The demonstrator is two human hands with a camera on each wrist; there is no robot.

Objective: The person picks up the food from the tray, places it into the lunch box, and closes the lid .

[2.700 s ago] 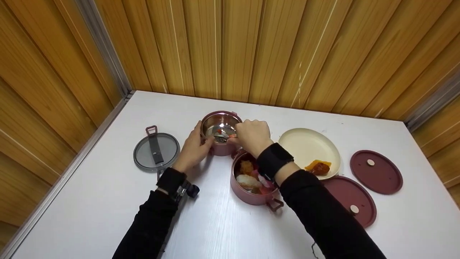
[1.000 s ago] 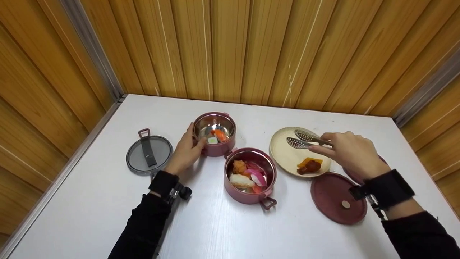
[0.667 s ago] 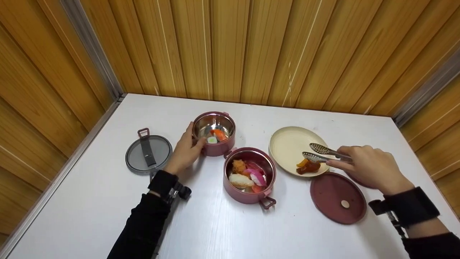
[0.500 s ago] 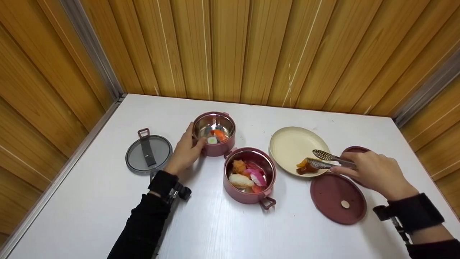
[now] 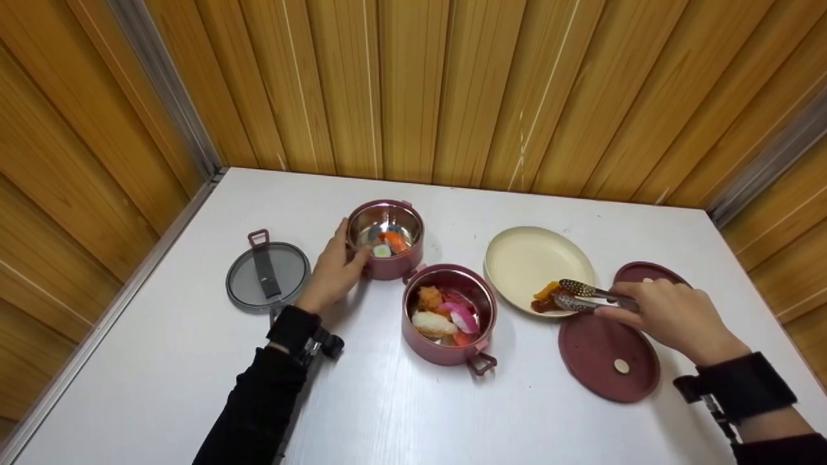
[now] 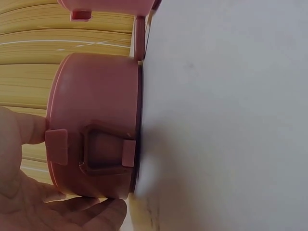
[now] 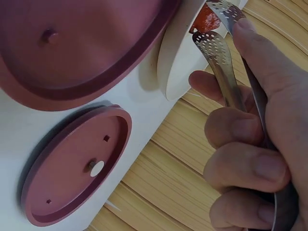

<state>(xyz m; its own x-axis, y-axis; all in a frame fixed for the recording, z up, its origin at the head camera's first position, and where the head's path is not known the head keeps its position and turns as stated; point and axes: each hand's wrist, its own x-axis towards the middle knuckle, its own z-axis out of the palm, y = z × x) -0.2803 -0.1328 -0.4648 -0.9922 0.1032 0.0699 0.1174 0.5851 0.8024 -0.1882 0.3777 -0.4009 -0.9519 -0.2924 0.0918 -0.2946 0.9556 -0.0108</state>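
Note:
My left hand (image 5: 333,274) holds the side of a round pink lunch-box bowl (image 5: 400,267), thumb at its rim. An orange-topped sushi piece (image 5: 394,242) and a small white-green roll (image 5: 382,251) lie in that bowl. My right hand (image 5: 669,316) grips metal tongs (image 5: 575,287) with perforated ends. The tongs' ends are at a glossy brown toy drumstick (image 5: 544,305) on the cream plate (image 5: 526,258); in the right wrist view the drumstick (image 7: 207,20) shows between them. A yellow-orange food piece (image 5: 548,289) is beside it.
A second lunch-box bowl (image 5: 436,354) with several toy foods stands in front of the first. Two dark red lids, one nearer (image 5: 594,361) and one behind (image 5: 636,271), lie at right. A grey lid with a strap (image 5: 242,278) lies at left.
My right hand has gone from the back bowl to the plate with the tongs, which have lowered and come together at the drumstick. My left hand has stayed at the bowl.

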